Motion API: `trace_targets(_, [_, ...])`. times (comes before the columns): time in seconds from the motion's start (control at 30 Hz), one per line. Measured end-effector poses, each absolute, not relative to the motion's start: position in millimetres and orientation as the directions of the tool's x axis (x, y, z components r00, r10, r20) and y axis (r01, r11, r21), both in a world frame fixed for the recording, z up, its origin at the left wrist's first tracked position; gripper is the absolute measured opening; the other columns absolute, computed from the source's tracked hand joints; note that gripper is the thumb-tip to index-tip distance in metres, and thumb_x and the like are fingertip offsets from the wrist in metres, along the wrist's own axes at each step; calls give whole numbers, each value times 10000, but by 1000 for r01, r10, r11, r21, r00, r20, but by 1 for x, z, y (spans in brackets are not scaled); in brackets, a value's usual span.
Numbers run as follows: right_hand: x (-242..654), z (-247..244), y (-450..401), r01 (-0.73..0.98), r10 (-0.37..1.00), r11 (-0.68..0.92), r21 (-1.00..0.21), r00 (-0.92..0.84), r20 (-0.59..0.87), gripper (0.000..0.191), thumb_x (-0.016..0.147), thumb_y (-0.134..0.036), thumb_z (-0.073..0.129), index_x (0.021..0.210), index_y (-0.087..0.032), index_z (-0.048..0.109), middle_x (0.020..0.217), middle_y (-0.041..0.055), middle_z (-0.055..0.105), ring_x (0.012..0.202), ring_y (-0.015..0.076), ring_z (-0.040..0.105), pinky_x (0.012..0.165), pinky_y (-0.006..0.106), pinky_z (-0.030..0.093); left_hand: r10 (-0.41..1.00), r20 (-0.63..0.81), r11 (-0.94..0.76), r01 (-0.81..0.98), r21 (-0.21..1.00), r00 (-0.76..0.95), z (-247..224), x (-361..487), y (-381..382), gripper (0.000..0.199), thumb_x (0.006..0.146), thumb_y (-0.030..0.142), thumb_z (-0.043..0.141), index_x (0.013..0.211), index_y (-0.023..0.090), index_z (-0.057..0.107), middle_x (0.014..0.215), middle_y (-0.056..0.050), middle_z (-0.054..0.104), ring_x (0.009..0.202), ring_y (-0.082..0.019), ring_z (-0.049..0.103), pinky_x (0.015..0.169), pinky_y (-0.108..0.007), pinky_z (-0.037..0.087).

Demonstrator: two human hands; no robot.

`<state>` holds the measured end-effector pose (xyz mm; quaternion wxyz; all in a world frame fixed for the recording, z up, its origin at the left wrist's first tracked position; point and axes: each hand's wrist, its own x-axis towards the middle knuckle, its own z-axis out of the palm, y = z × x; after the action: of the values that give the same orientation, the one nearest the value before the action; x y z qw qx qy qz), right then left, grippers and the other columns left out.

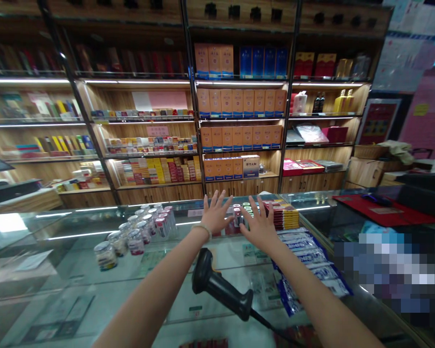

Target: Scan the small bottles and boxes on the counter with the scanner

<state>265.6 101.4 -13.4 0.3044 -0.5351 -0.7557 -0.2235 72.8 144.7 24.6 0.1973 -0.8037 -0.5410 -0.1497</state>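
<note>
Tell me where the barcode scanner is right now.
In the head view, the black barcode scanner lies on the glass counter, near the bottom centre, between the two forearms and left of the blue-and-silver packets.

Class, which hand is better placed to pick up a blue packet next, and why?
Likely the right hand: it is open and nearer the blue packets; the left hand is farther off.

The glass worktop (126, 297) bears a black handheld scanner (223, 289), its cord trailing right. Beyond the scanner, to its left, lidded jars (106, 256) stand in rows; blue-and-silver packets (311, 263) overlap to its right; red-and-yellow boxes (286, 216) are stacked beyond it, rightward.
</note>
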Motion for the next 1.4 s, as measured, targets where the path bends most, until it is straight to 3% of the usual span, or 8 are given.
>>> trace_targets(0.43, [262, 3, 80, 916, 555, 398, 52, -286, 781, 460, 929, -424, 567, 1376, -316, 575, 1600, 86, 365, 1500, 306, 207, 1201, 590, -4, 721, 625, -305, 947, -103, 301, 48, 56, 88, 583, 941, 514, 504, 1486, 314, 447, 1610, -87, 353, 1507, -319, 239, 1227, -621, 114])
trace_targets(0.63, [256, 7, 69, 897, 554, 440, 53, -317, 770, 446, 927, -415, 555, 1356, -299, 595, 1591, 92, 379, 1498, 315, 211, 1201, 583, -3, 755, 611, -277, 960, -32, 238, 54, 37, 61, 517, 946, 475, 515, 1435, 308, 514, 1580, -91, 400, 1488, -320, 273, 1225, -593, 152])
trace_targets(1.23, [232, -3, 48, 802, 451, 582, 137, -458, 766, 420, 939, -431, 562, 1343, -326, 605, 1574, 77, 416, 1475, 300, 282, 1208, 576, 7, 757, 627, -238, 971, -1, 186, 34, -9, 27, 441, 953, 451, 518, 1374, 324, 565, 1549, -50, 450, 1475, -297, 290, 1237, -573, 150])
trace_targets(1.4, [229, -1, 44, 801, 460, 588, 118, -450, 766, 430, 943, -433, 554, 1359, -332, 597, 1564, 70, 432, 1463, 295, 307, 1214, 564, 26, 738, 666, -134, 991, -13, 109, 37, -32, 28, 448, 951, 474, 502, 1365, 316, 575, 1544, -51, 457, 1472, -300, 299, 1240, -554, 140])
